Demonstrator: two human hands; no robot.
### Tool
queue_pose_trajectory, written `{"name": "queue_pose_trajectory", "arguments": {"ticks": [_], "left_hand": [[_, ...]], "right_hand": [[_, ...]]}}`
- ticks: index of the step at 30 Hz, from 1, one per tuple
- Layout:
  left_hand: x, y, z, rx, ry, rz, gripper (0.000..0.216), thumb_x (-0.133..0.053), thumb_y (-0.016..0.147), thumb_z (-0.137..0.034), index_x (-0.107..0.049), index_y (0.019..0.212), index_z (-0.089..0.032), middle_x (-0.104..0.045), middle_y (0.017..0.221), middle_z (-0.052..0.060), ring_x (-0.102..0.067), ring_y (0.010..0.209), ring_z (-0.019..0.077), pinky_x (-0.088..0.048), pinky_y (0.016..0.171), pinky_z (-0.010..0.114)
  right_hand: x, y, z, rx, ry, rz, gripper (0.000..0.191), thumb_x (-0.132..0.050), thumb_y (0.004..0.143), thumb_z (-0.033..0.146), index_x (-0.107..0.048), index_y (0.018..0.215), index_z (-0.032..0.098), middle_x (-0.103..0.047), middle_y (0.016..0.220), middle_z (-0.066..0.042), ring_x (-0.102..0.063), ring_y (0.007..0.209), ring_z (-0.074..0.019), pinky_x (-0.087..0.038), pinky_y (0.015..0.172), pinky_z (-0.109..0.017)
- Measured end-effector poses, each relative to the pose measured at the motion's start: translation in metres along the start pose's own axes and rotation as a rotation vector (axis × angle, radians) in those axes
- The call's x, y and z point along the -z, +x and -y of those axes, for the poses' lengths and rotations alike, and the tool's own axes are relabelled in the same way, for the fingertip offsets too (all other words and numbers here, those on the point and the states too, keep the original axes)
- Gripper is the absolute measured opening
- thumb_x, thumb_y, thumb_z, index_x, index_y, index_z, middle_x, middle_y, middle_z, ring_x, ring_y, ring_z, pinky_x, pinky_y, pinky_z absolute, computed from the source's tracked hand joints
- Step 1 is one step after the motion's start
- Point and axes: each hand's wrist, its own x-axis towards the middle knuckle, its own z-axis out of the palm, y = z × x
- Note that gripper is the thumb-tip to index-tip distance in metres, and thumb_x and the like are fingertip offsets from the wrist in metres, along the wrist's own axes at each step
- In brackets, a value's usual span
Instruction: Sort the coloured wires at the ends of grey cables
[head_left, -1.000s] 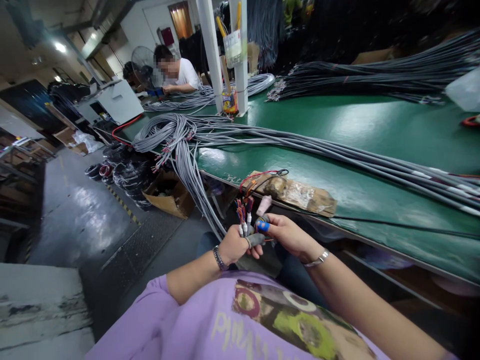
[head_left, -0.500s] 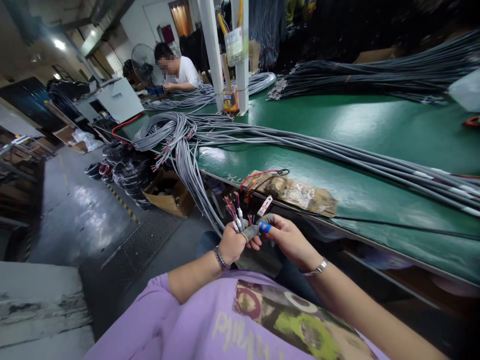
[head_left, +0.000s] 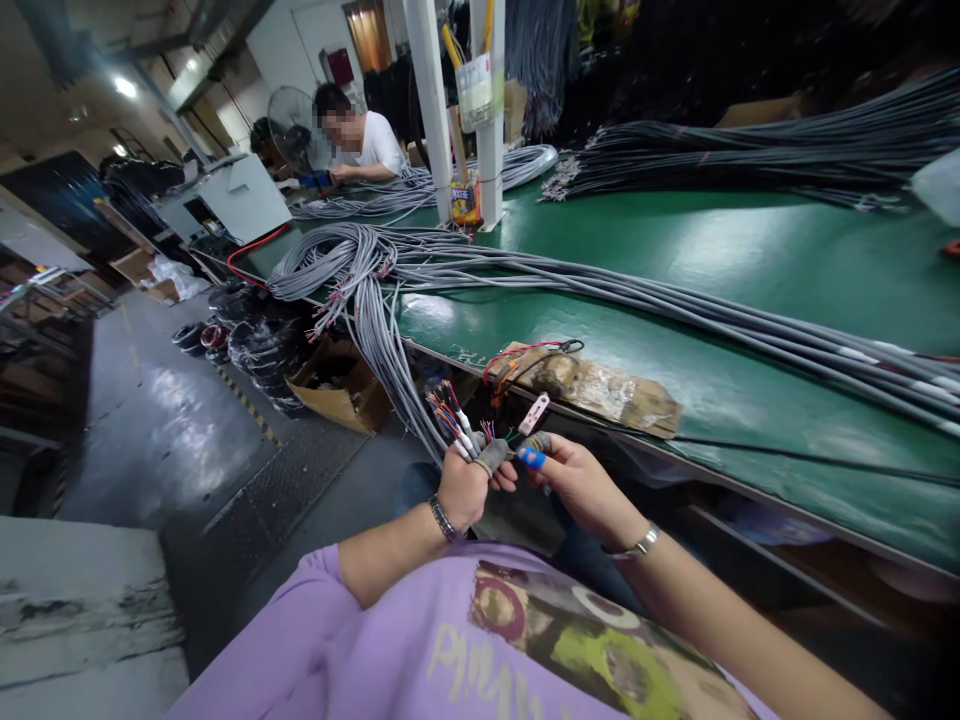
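My left hand [head_left: 466, 487] is closed around several grey cables, whose ends [head_left: 455, 425] fan out above the fist in thin coloured wires. A grey cover sits on its thumb. Close beside it, my right hand [head_left: 574, 475] pinches thumb and forefinger together at the small wires [head_left: 489, 432] by the left thumb. Blue tape wraps the right thumb, and a grey cover is on a finger. What lies in that pinch is too small to make out. Just above the right fingers is a pale pink, flat piece with holes [head_left: 535, 412].
A wooden block [head_left: 600, 390] wrapped in clear tape, with red and black leads, lies on the edge of the green table [head_left: 720, 330]. Long grey cables [head_left: 600, 285] cross the table and hang over its edge. Across the table sits a person in white [head_left: 379, 145]. A cardboard box [head_left: 341, 390] stands below.
The cable ends in my left hand have tipped to the left and spread apart. A small bunch of thin wires now shows more clearly between my hands. The right hand has barely moved.
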Motion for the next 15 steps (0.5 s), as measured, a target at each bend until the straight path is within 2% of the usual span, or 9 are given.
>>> {"name": "queue_pose_trajectory", "arguments": {"ticks": [3,5,8,11,15], "left_hand": [[0.0,-0.001,-0.004,0.002,-0.033,0.01,0.041,-0.071,0.068,-0.052,-0.056,0.067,-0.013,-0.058,0.049,0.0,-0.051,0.037,0.0077,-0.032,0.038,0.018],[-0.001,-0.002,-0.007,0.004,-0.039,0.023,0.041,-0.07,0.068,-0.052,-0.057,0.068,-0.013,-0.058,0.05,0.0,-0.051,0.037,0.0076,-0.032,0.038,0.018],[-0.005,-0.002,-0.009,0.007,-0.027,0.035,0.042,-0.071,0.068,-0.052,-0.056,0.067,-0.013,-0.058,0.049,0.0,-0.051,0.037,0.0079,-0.033,0.038,0.019],[-0.009,-0.001,-0.01,0.005,-0.022,0.039,0.041,-0.07,0.068,-0.052,-0.056,0.067,-0.013,-0.058,0.05,0.0,-0.051,0.037,0.0081,-0.032,0.038,0.019],[-0.013,0.002,-0.012,0.02,-0.043,0.037,0.04,-0.07,0.068,-0.051,-0.056,0.067,-0.013,-0.058,0.049,0.001,-0.051,0.037,0.0081,-0.032,0.038,0.019]], "right_hand": [[0.008,0.006,-0.004,-0.045,0.133,0.008,0.039,-0.071,0.07,0.054,-0.059,0.064,0.018,-0.053,0.058,0.001,-0.044,0.052,-0.011,-0.042,0.052,-0.026],[0.012,0.013,-0.003,-0.139,0.243,-0.022,0.041,-0.065,0.074,0.059,-0.062,0.069,0.018,-0.055,0.062,-0.001,-0.045,0.052,-0.0113,-0.044,0.051,-0.026],[0.013,0.023,0.003,-0.245,0.313,0.006,0.039,-0.064,0.075,0.058,-0.065,0.078,0.019,-0.059,0.069,-0.003,-0.048,0.054,-0.0117,-0.046,0.05,-0.025],[0.008,0.028,0.008,-0.129,0.247,0.009,0.038,-0.069,0.072,0.056,-0.061,0.072,0.019,-0.053,0.062,0.0,-0.043,0.05,-0.0106,-0.041,0.047,-0.024],[0.004,0.03,0.006,0.091,0.056,-0.197,0.045,-0.066,0.07,0.064,-0.056,0.064,0.02,-0.047,0.055,0.002,-0.036,0.047,-0.0101,-0.035,0.045,-0.025]]}}
